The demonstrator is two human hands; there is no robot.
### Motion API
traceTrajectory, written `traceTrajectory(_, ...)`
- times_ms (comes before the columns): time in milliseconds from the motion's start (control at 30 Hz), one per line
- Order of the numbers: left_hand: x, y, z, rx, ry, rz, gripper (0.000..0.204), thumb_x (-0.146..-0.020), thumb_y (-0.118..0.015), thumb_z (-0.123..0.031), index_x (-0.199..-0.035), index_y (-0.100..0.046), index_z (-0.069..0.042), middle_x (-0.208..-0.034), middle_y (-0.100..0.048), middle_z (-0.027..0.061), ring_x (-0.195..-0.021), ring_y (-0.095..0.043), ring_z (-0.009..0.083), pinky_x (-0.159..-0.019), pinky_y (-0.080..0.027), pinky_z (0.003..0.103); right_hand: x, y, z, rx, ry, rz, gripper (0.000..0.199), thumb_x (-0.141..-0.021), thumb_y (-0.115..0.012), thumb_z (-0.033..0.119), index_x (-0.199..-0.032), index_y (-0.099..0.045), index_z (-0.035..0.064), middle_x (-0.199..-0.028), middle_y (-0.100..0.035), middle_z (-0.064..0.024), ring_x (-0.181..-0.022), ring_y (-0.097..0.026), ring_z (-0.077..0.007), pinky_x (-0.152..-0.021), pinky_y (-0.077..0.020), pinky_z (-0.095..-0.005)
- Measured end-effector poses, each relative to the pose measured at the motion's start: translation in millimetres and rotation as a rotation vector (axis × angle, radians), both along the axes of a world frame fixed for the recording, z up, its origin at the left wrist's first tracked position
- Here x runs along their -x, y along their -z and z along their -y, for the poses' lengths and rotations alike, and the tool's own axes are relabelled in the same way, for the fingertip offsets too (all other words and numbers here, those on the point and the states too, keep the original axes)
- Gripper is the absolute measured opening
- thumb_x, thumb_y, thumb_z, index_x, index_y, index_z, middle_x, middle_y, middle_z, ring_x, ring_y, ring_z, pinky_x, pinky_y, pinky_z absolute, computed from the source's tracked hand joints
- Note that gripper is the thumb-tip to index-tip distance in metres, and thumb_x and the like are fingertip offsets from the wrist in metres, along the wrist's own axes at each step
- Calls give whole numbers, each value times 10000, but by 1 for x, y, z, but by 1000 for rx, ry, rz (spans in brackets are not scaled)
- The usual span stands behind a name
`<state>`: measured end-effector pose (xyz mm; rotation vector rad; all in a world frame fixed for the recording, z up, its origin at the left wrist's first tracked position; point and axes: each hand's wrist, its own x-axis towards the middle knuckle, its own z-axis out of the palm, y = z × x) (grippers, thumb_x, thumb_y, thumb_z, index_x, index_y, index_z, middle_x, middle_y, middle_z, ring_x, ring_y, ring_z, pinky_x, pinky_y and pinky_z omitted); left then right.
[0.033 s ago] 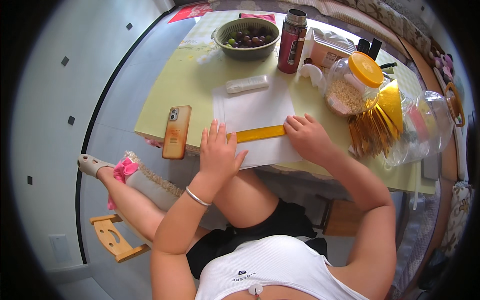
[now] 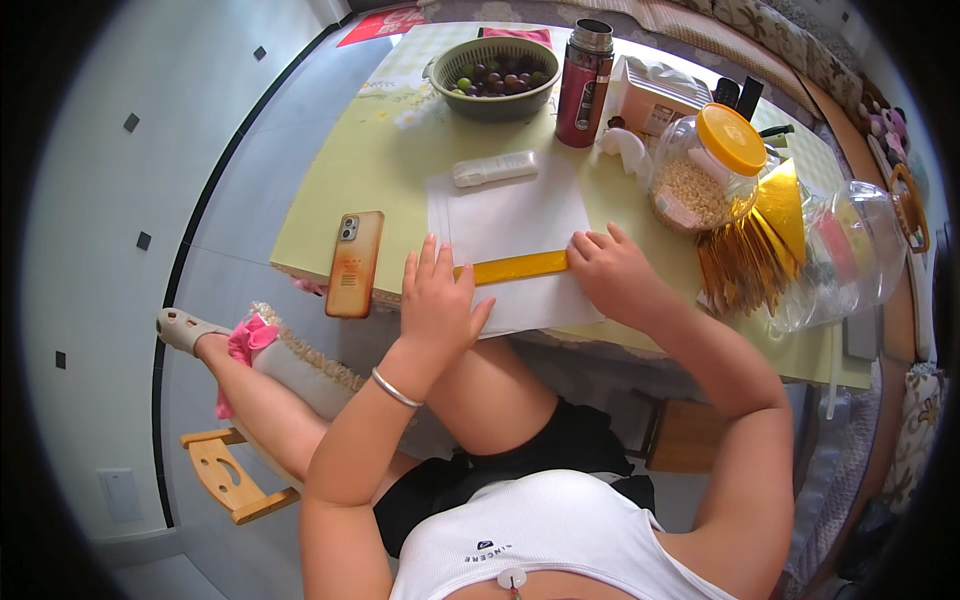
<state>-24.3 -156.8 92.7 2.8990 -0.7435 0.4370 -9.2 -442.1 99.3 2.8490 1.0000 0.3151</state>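
A narrow folded strip of gold paper (image 2: 517, 268) lies across white sheets of paper (image 2: 520, 215) at the table's near edge. My left hand (image 2: 440, 305) rests at the strip's left end, palm down, its fingers stretched and the thumb apart. At the right end my right hand (image 2: 618, 275) has bent fingers closed over the strip; its thumb is hidden. A white wrapped bar-shaped item (image 2: 495, 168) sits at the top of the sheets. Farther right, a fanned stack of gold paper (image 2: 745, 260) leans beside a clear jar with an orange lid (image 2: 690, 190).
A phone in an orange-brown case (image 2: 354, 265) overhangs the table edge at the left. A colander of grapes (image 2: 492, 90), a maroon thermos (image 2: 584, 85) and a tissue box (image 2: 655, 100) stand behind. Another clear jar (image 2: 850, 255) lies tipped at the right.
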Motion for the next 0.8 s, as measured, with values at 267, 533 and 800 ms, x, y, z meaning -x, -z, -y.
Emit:
traceTrajectory(267, -24, -16, 55, -95, 152, 35, 104, -702, -703, -144, -719, -683, -43, -904, -658, 157, -1023, -608, 324, -886, -489, 448, -26, -6, -10, 52, 5, -148, 233, -770, -633, 97, -975, -670, -6, -909, -688, -122, -848, -698, -301, -972, -514, -467)
traceTrajectory(533, -37, -23, 60, 193, 266, 214, 77, -713, -636, -44, -733, -696, -87, -708, -636, 44, -708, -585, 242, -644, -489, 381, -12, -45, -2, -580, 135, -265, 780, -808, -782, 216, -1496, -438, 91, -1373, -604, -139, -1280, -557, -336, -1110, -410, -405)
traceTrajectory(800, -56, -31, -2, 893, 504, -411, 261, -754, -748, 77, -930, -813, -104, -1123, -749, 58, -1217, -576, 247, -1028, -468, 339, -20, -15, 34, -821, -204, -184, 546, -797, -809, 136, -1322, -677, 210, -1533, -499, -63, -1485, -351, -319, -1217, -218, -557)
